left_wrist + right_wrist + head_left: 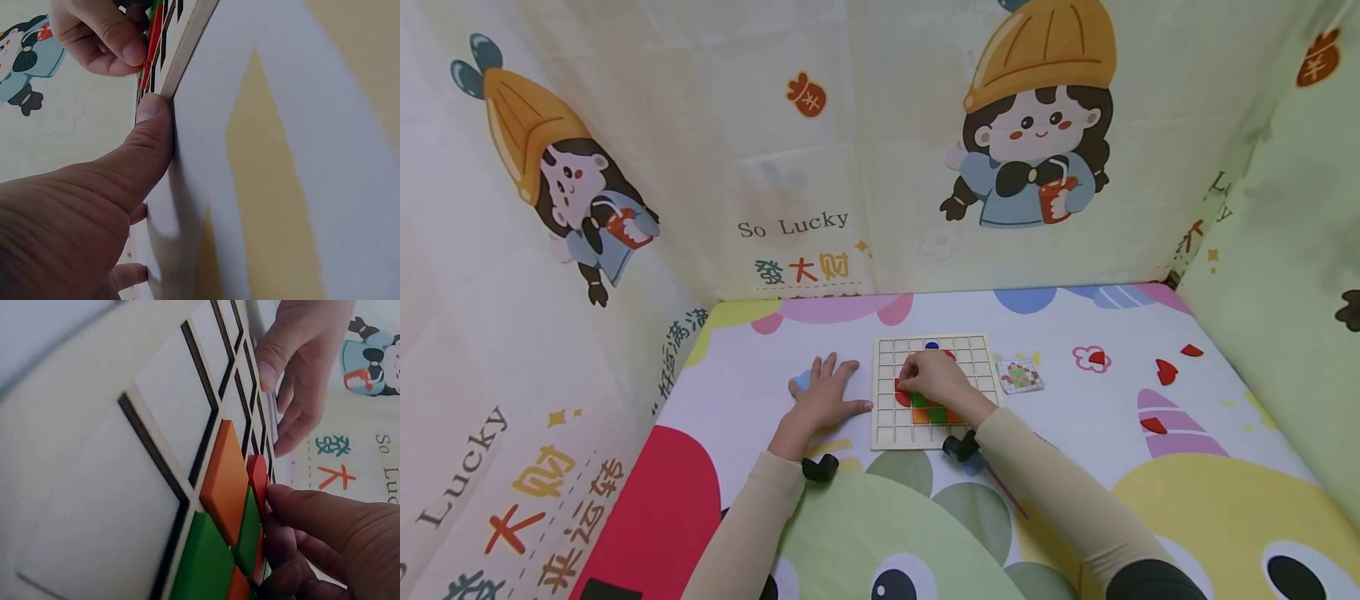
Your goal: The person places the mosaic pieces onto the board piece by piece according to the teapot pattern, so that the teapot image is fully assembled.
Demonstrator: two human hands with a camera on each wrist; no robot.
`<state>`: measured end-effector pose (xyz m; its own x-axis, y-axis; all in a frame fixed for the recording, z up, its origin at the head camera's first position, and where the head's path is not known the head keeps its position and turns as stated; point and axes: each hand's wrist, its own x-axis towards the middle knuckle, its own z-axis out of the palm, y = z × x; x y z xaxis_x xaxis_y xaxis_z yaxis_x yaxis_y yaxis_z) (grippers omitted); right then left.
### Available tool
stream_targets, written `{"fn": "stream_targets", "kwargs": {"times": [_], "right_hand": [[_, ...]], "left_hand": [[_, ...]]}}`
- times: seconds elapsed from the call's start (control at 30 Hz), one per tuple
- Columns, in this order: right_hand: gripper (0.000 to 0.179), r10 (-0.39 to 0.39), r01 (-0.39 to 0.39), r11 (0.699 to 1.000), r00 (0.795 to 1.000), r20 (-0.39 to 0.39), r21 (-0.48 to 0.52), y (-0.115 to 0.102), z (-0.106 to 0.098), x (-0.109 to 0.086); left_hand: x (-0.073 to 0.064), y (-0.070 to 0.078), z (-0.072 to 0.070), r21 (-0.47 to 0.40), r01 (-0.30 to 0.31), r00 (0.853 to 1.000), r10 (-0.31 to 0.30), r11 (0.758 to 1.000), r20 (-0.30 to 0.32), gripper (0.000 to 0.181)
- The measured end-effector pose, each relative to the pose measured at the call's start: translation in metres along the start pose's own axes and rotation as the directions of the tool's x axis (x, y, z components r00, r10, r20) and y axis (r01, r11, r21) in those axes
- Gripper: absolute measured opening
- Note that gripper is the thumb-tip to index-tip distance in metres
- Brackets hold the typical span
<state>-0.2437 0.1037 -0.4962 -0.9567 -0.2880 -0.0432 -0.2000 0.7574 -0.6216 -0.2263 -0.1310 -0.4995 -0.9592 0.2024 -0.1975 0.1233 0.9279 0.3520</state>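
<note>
A pale wooden grid board [891,433] lies flat on the printed cloth, with green, orange, red and blue tiles in its cells. My right hand [942,379] is over the board's middle, fingers curled, thumb and fingertips pinching a red tile [257,479] at the left of the coloured pattern. Orange [226,481] and green tiles [201,559] lie beside it. The palm hides part of the pattern. My left hand [822,400] rests left of the board with fingers spread; its thumb [150,109] touches the board's side edge.
A small pattern card [1020,376] lies just right of the board. Several loose red petal-shaped pieces, one [1166,372] among them, are scattered farther right. A blue shape [802,380] shows behind the left hand. Printed cloth walls [880,167] enclose the table's back and sides.
</note>
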Motion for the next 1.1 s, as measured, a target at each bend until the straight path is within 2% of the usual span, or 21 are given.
{"fn": "stream_targets", "kwargs": {"times": [0.27, 0.53, 0.8, 0.97, 1.1], "right_hand": [[0.011, 0.046, -0.047, 0.999, 0.998, 0.030, 0.011, -0.004, -0.007, 0.000], [0.012, 0.021, -0.021, 1.000, 1.000, 0.009, 0.018, 0.001, -0.010, -0.002], [0.013, 0.019, -0.020, 1.000, 0.998, -0.052, -0.019, 0.024, -0.026, -0.011], [0.016, 0.033, -0.039, 0.997, 0.996, -0.086, -0.065, 0.044, -0.045, -0.021], [0.017, 0.079, -0.093, 0.990, 0.990, -0.118, -0.110, 0.064, -0.068, -0.032]], "left_hand": [[0.000, 0.002, -0.001, -0.001, 0.003, 1.000, -0.003, 1.000, 0.001, 0.087], [0.000, 0.001, -0.001, 0.003, 0.004, 1.000, -0.004, 1.000, 0.004, 0.088], [0.001, -0.002, 0.000, -0.010, 0.026, 1.000, -0.026, 1.000, 0.008, 0.089], [0.000, -0.001, 0.000, -0.012, 0.016, 1.000, -0.016, 1.000, 0.002, 0.089], [0.001, 0.000, 0.000, -0.008, 0.010, 1.000, -0.010, 1.000, 0.005, 0.088]]}}
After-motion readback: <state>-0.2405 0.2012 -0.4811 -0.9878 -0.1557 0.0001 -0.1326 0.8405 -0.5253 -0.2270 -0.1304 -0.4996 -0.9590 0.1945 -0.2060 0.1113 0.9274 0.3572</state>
